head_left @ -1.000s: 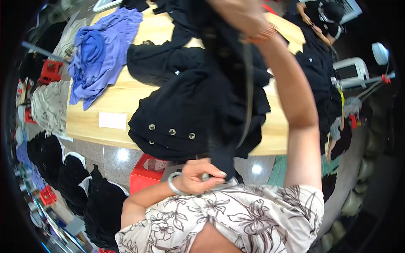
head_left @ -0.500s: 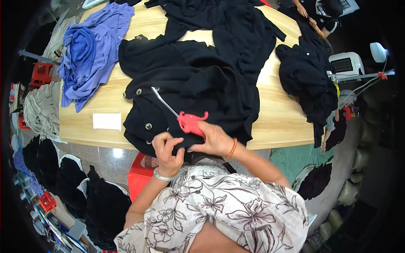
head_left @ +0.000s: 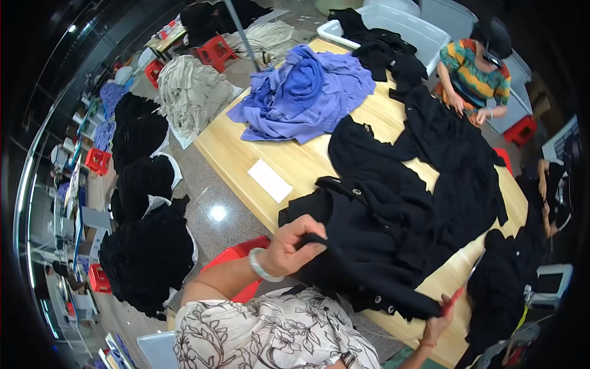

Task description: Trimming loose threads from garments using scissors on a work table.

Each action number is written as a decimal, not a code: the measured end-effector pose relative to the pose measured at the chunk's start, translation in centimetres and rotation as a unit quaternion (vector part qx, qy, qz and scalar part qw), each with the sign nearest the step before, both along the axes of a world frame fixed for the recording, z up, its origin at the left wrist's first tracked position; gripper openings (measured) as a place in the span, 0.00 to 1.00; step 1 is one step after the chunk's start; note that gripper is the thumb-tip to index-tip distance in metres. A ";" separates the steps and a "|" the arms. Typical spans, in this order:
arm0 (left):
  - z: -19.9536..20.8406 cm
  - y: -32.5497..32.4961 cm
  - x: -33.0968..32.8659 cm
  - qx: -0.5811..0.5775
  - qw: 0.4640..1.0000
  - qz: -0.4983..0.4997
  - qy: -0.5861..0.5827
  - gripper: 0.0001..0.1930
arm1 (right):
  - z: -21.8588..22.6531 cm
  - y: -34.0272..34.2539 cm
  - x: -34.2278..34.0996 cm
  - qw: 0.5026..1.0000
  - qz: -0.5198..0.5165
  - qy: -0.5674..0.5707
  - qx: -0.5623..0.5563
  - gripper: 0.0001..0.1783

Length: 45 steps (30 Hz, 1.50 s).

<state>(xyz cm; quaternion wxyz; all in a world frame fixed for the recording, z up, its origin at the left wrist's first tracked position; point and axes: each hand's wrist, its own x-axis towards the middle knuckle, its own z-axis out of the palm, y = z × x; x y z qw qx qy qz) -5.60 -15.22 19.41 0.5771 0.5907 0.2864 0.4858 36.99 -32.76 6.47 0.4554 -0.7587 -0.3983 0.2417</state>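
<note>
Beyond black garment (head_left: 362, 264), purple knitwear (head_left: 301, 95)

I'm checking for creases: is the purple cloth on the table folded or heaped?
Heaped: the purple cloth lies rumpled on the table in loose, uneven creases, with a bunched darker part.

The middle of the room is taken up by a pale wood-grain worktop (head_left: 239, 161), its edges curved by the lens. To its left, a grey speckled floor (head_left: 206, 190) is exposed, and a bright patch of light (head_left: 217, 213) is reflected there. Red plastic stools (head_left: 216, 52) are scattered around the room, some on either side of the worktop. Beyond the worktop's far left side, a slender grey pole (head_left: 240, 31) is seen. A small wooden table (head_left: 165, 42) is placed farther back. The dark left rim is crossed by a long, bright strip (head_left: 28, 176).
</note>
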 end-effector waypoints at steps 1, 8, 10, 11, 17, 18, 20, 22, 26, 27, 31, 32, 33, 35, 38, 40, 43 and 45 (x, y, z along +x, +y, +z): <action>1.2 -0.3 -1.3 -0.043 0.999 -0.021 -0.007 0.04 | 2.2 -0.5 0.6 0.999 0.022 0.028 -0.012 0.25; -6.9 2.7 -6.8 -0.212 0.966 -0.027 0.144 0.08 | 9.1 4.4 -0.4 0.946 0.164 0.057 -0.274 0.07; -13.5 3.7 -7.2 -0.179 0.967 0.029 0.176 0.09 | 5.8 6.8 0.1 0.933 0.181 0.060 -0.306 0.09; -16.2 3.9 -7.1 -0.184 0.963 0.056 0.187 0.10 | 3.3 7.7 1.2 0.929 0.208 0.016 -0.307 0.10; -26.2 4.5 -5.2 -0.054 0.887 0.175 0.423 0.14 | -7.3 7.7 5.5 0.964 0.083 -0.093 -0.233 0.13; -27.0 4.4 -4.9 -0.040 0.878 0.193 0.437 0.13 | -7.9 7.4 6.5 0.966 0.040 -0.096 -0.239 0.13; -26.3 5.3 -3.2 0.016 0.879 0.199 0.434 0.10 | -7.7 4.4 7.2 0.947 -0.056 -0.098 -0.301 0.16; -24.6 5.6 -2.7 0.065 0.843 0.240 0.478 0.11 | -6.9 3.4 7.0 0.882 -0.002 -0.266 -0.388 0.19; -17.5 3.0 3.2 0.294 0.840 0.121 0.440 0.16 | -6.4 1.3 4.4 0.878 0.008 -0.367 -0.307 0.12; -16.9 2.1 5.5 0.306 0.862 0.048 0.401 0.16 | -7.4 -0.6 3.7 0.884 -0.025 -0.425 -0.195 0.07; -17.1 -1.7 16.1 0.370 0.839 -0.251 0.310 0.24 | -4.3 -3.7 -0.6 0.962 -0.119 -0.206 -0.136 0.19; -17.9 -2.4 18.3 0.419 0.806 -0.268 0.321 0.26 | -4.0 -4.8 -1.1 0.964 -0.110 -0.184 -0.161 0.20; -18.6 -2.4 20.2 0.445 0.782 -0.272 0.341 0.27 | -3.4 -5.7 -1.8 0.954 -0.082 -0.199 -0.209 0.18; -19.6 -2.9 23.2 0.475 0.735 -0.271 0.401 0.30 | -3.0 -7.5 -2.3 0.946 -0.027 -0.202 -0.252 0.15; -22.3 -3.1 24.5 0.489 0.688 -0.245 0.477 0.29 | -2.1 -9.1 -3.7 0.945 0.009 -0.162 -0.283 0.10; -23.2 -3.4 24.9 0.505 0.661 -0.247 0.498 0.30 | -1.8 -9.7 -4.1 0.943 0.011 -0.142 -0.300 0.10; -23.9 -3.7 25.3 0.510 0.652 -0.253 0.500 0.30 | -0.5 -8.9 -5.2 0.935 0.033 -0.137 -0.326 0.10; -24.2 -3.5 25.1 0.510 0.648 -0.254 0.505 0.30 | 0.5 -7.6 -6.0 0.929 0.048 -0.152 -0.335 0.11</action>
